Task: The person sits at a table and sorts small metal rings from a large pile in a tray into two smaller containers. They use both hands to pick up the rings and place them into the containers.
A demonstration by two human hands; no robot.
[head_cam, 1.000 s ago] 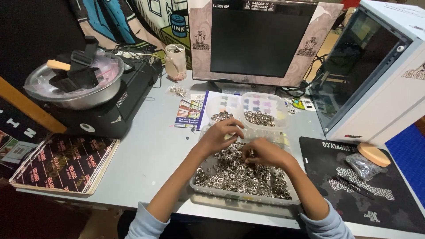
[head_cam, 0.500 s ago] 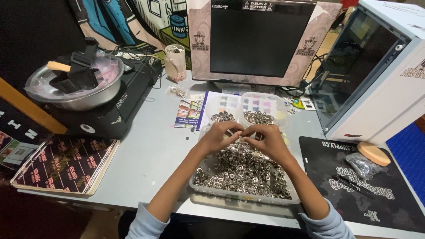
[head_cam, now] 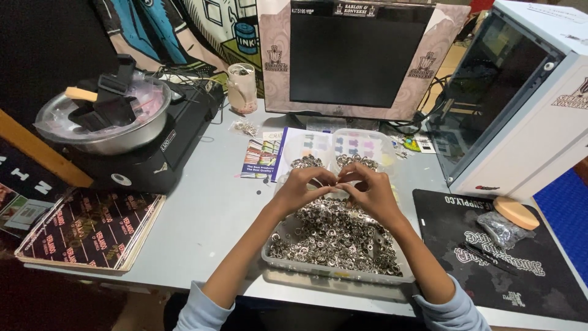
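Hands met above a clear tray [head_cam: 288, 260] heaped with small metal rings [head_cam: 337, 236]. Left hand [head_cam: 300, 189] and right hand [head_cam: 370, 191] curled inward over the tray's far end, fingertips [head_cam: 335, 179] pinched together, touching; any ring between them was too small to tell.

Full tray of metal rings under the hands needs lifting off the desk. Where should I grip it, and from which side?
Probably grip the tray of metal rings by its two short end rims, coming in from left and right with both hands. It is shallow, wide and heaped full, so a one-sided grip would likely tip it. The left hand and right hand hover over its far end.
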